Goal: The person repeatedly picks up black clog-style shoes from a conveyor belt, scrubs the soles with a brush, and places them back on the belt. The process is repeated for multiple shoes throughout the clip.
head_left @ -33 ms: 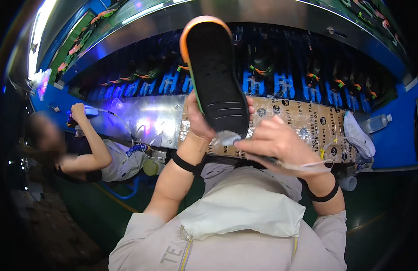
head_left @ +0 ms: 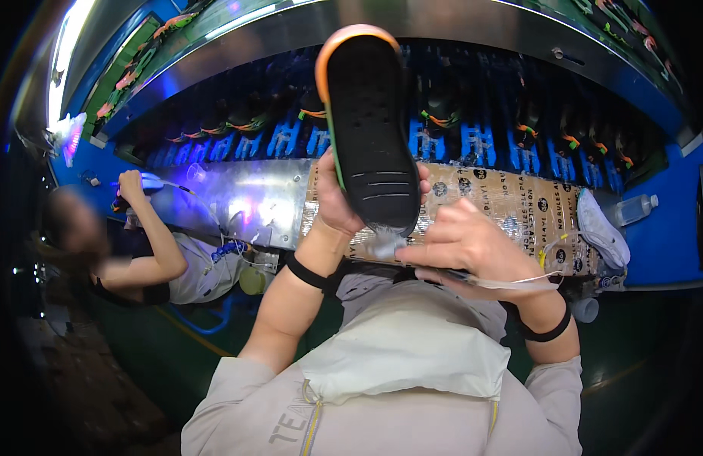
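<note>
In the head view, the black sole [head_left: 369,129] is held up in front of the body, above the near edge of the worktop [head_left: 271,194], its orange-rimmed end pointing far. A pale, blurred wad [head_left: 384,243] is at the near end, so work there looks under way. How much of the rim is finished or left cannot be told; the dark face shows no wad elsewhere.

The left hand [head_left: 338,207] is wrapped round the near half from behind, palm at the left edge, fingertips curling past the right; its forearm reaches up and away from the body. The right hand [head_left: 480,247] is bent inward at the near right, fingers curled about a slim dark tool [head_left: 454,274], index finger pointing left to the wad. Whether it pinches the wad is too blurred to tell.
</note>
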{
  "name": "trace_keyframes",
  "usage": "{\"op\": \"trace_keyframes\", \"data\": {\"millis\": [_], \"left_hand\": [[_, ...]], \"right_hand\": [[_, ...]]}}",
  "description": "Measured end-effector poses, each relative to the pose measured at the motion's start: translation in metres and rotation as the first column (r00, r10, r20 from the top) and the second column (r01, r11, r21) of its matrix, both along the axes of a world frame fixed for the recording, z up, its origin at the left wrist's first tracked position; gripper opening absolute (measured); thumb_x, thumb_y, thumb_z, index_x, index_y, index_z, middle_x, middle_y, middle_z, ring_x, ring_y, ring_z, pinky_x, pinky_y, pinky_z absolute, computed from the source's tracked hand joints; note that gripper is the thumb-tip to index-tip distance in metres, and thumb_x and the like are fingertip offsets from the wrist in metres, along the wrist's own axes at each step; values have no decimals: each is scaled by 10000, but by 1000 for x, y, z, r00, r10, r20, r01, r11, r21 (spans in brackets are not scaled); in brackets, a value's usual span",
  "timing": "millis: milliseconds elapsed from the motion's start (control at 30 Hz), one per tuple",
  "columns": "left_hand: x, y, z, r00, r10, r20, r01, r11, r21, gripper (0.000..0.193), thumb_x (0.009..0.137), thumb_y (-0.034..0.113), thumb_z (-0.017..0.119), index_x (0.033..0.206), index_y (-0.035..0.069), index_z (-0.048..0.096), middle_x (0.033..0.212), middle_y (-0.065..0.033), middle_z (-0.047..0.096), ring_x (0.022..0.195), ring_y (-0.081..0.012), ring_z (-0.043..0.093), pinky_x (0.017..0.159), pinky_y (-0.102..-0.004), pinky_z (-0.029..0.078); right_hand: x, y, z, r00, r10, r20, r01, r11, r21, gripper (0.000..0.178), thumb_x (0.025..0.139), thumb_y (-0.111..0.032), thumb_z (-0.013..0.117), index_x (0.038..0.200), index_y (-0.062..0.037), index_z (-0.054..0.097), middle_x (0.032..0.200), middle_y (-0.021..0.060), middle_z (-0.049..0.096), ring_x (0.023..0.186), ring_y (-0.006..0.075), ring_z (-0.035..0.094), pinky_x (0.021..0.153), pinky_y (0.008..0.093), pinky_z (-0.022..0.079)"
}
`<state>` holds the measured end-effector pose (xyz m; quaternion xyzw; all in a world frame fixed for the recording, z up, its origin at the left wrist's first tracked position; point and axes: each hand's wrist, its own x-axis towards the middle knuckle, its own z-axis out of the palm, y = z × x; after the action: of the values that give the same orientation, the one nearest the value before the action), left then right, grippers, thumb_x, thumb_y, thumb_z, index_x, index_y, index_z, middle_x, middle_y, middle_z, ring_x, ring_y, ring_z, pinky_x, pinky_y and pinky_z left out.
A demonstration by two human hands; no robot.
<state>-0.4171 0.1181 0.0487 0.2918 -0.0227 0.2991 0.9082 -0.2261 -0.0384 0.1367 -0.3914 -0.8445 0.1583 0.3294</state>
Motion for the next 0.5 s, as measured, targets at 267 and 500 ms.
{"op": "trace_keyframes", "data": {"millis": [267,500], "left_hand": [[3,15,29,982,-93,-166,110,990,92,728,1110,559,392,1505,-33,543,1329,-263,719,1130,-401,767,975,-498,650],[4,34,19,914,-82,-396,138,984,113,570,1151,417,450,1455,-40,603,1274,-220,754,1080,-291,788,950,-412,649]], "right_hand": [[10,-1,1,999,-9,51,14,996,-92,334,889,-137,858,1218,-109,807,824,49,671,828,242,609,810,393,428],[12,-1,-11,988,-83,128,88,996,-31,320,859,-127,856,1175,-102,808,853,27,653,852,225,600,820,381,430]]}}
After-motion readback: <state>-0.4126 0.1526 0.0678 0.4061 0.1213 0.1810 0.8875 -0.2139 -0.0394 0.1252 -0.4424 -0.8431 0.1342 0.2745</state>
